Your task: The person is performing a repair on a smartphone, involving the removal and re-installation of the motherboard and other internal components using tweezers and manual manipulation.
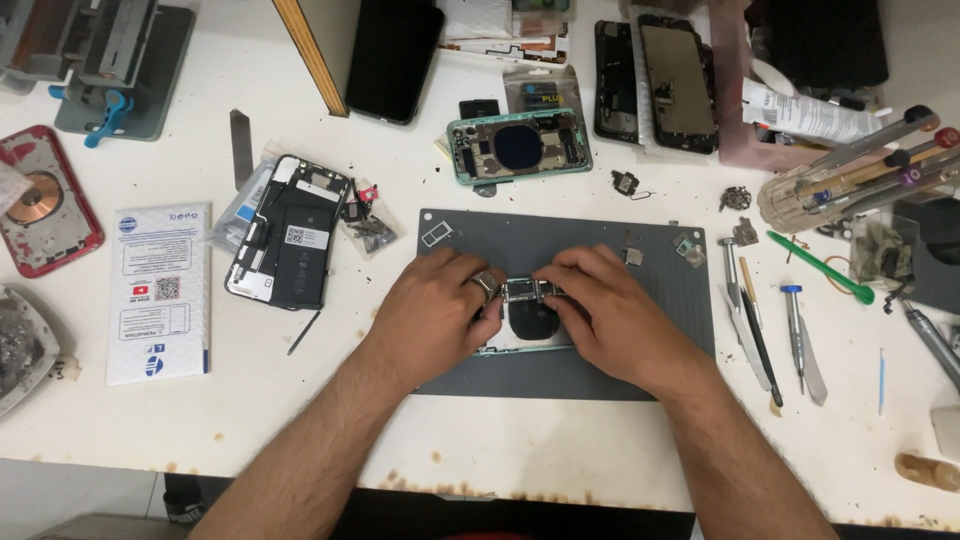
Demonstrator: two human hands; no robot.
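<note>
Both hands rest over an opened phone housing (528,325) that lies on a dark grey work mat (560,375). My left hand (435,310), with a ring on one finger, covers the housing's left side. My right hand (600,305) covers its right side. The fingertips of both hands pinch a small circuit board (527,290) at the top of the housing. Much of the housing is hidden under the hands.
A black opened phone (290,232) lies left of the mat, a green phone frame (520,145) behind it, and dark screens (678,85) further back. Screwdrivers and tweezers (790,325) lie at the right. A white packet (160,290) and a red phone back (40,200) lie at the left.
</note>
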